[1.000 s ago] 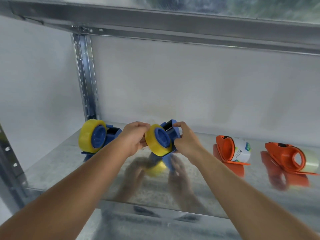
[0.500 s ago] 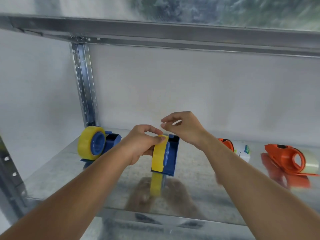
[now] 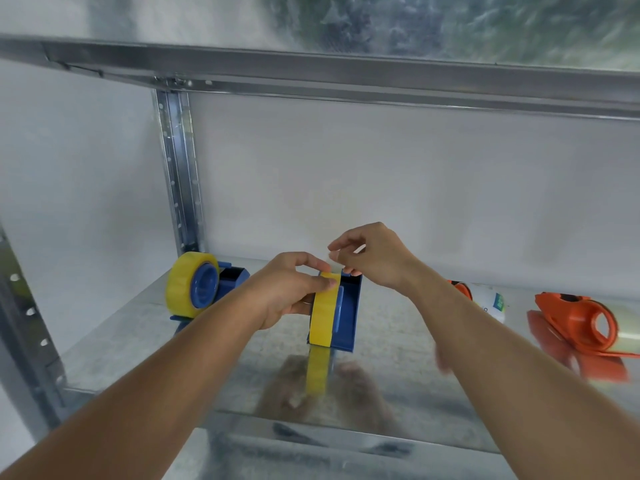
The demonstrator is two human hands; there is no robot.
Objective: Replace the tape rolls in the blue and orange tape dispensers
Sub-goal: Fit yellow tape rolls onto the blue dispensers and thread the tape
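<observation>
A blue tape dispenser stands on edge at the middle of the metal shelf, with a yellow tape roll mounted on its left side. My left hand grips that roll from the left, thumb on its top. Just above the dispenser, my right hand pinches a thin strip of tape end between its fingertips. A second blue dispenser with a yellow roll sits at the left. Two orange dispensers lie at the right, one partly hidden behind my right forearm, the other holding a clear roll.
A steel upright post rises at the back left, and an upper shelf beam crosses overhead. A white wall closes the back. The shelf's front lip runs below my forearms.
The dispenser went from held and tilted in both hands to standing on the shelf. My right hand let go of it and rose, pinching the tape end above it.
</observation>
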